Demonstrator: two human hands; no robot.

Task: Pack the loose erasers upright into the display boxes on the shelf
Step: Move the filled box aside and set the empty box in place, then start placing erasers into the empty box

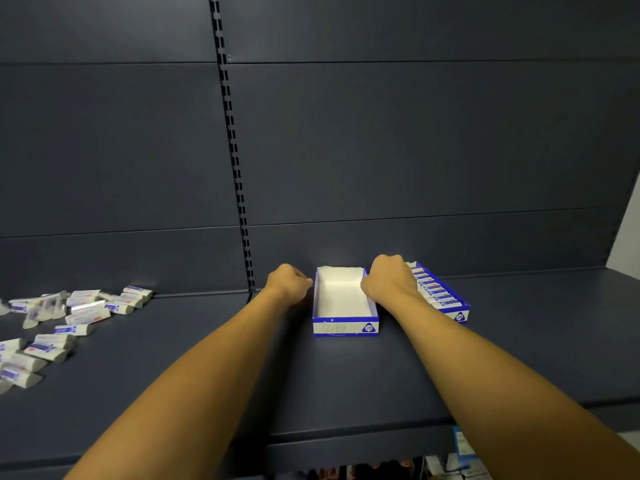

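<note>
A: So, from the head camera, what lies between the two hands?

B: An open, shallow rectangular cardboard display box [345, 303] with blue-and-white printed walls and a plain matte white inside. It sits on the dark grey, smooth metal shelf [214, 344], close to the back panel. No erasers show inside it.

A: And the hands?

B: The left hand [289, 282] is at the box's left wall, its fingers curled toward the far left corner. Whether they actually pinch the cardboard I cannot tell; the knuckles hide the fingertips. The right hand [389, 277] is over the right wall, fingers bent down onto the rim, and it seems to grip that edge, though the contact is hidden too.

A: What is just beyond the right hand?

B: A second blue-and-white cardboard display box [446, 299], touching or nearly touching the first. It holds a tight row of white, wrapped erasers [431, 289] standing upright, their blue and red printed labels showing.

A: Where are the loose ones?

B: Well apart from the left hand, along the shelf's left end: a scattered heap of small white block erasers in glossy clear wrappers [69, 320], lying flat at mixed angles, some overlapping.

A: Anything behind?

B: A dark slotted metal upright [232, 147] runs up the flat panelled back wall, above the left hand.
</note>
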